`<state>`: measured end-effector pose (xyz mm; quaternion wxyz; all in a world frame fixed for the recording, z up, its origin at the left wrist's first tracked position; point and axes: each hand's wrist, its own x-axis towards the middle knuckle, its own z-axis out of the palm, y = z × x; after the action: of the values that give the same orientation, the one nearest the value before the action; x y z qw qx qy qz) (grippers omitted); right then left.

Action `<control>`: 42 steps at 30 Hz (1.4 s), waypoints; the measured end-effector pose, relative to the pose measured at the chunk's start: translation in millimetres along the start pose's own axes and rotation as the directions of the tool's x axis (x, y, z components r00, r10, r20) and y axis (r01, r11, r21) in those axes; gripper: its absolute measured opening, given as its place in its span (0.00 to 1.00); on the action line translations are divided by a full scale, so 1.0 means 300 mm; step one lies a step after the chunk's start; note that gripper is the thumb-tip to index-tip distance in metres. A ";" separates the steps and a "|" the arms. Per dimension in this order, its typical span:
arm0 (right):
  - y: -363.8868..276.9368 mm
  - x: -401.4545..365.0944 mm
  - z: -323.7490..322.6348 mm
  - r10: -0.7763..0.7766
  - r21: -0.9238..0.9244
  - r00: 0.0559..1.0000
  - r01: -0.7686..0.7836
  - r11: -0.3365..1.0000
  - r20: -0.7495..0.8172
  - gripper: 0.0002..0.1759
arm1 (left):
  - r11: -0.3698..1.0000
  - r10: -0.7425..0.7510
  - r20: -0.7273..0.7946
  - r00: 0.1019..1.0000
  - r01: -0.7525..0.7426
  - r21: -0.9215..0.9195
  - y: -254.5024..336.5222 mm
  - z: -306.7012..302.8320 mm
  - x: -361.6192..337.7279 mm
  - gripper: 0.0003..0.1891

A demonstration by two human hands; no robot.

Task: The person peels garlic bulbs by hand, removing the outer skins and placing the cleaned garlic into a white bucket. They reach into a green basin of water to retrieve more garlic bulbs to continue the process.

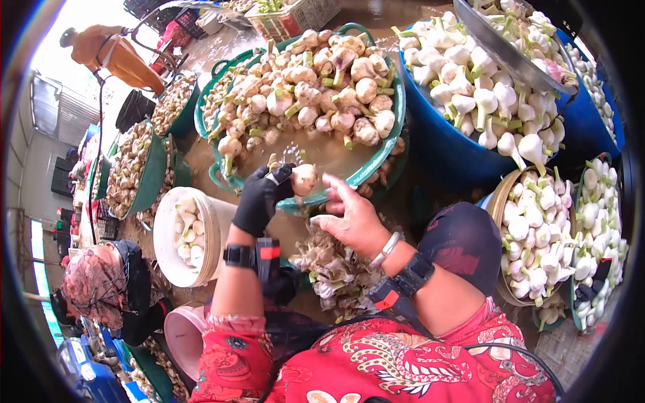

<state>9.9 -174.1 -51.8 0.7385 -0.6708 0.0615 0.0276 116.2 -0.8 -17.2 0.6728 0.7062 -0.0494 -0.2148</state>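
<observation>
My left hand [264,195], in a black glove with bare fingertips, holds a garlic bulb [304,180] over the near rim of a green basin. To its right my bare right hand [353,218] has its fingers apart, the tips close to the bulb, with nothing in them. Unpeeled garlic is heaped in the green basin [224,176]. Below my hands lies a pile of garlic skins [336,265].
A white bucket [164,235] with peeled bulbs stands at left, a pink bucket [185,336] below it. Blue tubs [430,154] of white garlic stand at right. A co-worker [101,285] sits at lower left; another person [114,57] stands at upper left.
</observation>
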 end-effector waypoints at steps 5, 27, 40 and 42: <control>-0.016 -0.027 0.043 -0.180 0.247 0.979 0.152 0.957 0.098 0.41 | 0.989 0.134 -0.073 0.988 -0.129 0.073 -0.065 0.094 -0.225 0.11; -0.007 -0.069 -0.002 -0.020 0.608 0.957 -0.169 0.776 0.291 0.29 | 0.964 -0.105 -0.097 0.990 0.077 -0.254 -0.031 0.167 -0.318 0.11; 0.008 -0.066 -0.041 0.142 0.382 0.472 -0.828 0.411 0.870 0.23 | 0.493 0.503 0.131 0.854 -0.408 0.768 -0.072 0.139 -0.333 0.06; -0.005 -0.068 -0.048 0.166 0.357 0.456 -0.837 0.415 0.874 0.23 | 0.593 0.440 0.116 0.891 -0.385 0.708 -0.066 0.129 -0.360 0.08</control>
<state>-10.8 -187.8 -49.0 0.8459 -0.1538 -0.0093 0.5106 -0.1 3.8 -11.0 0.3776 0.8867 -0.2666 0.0082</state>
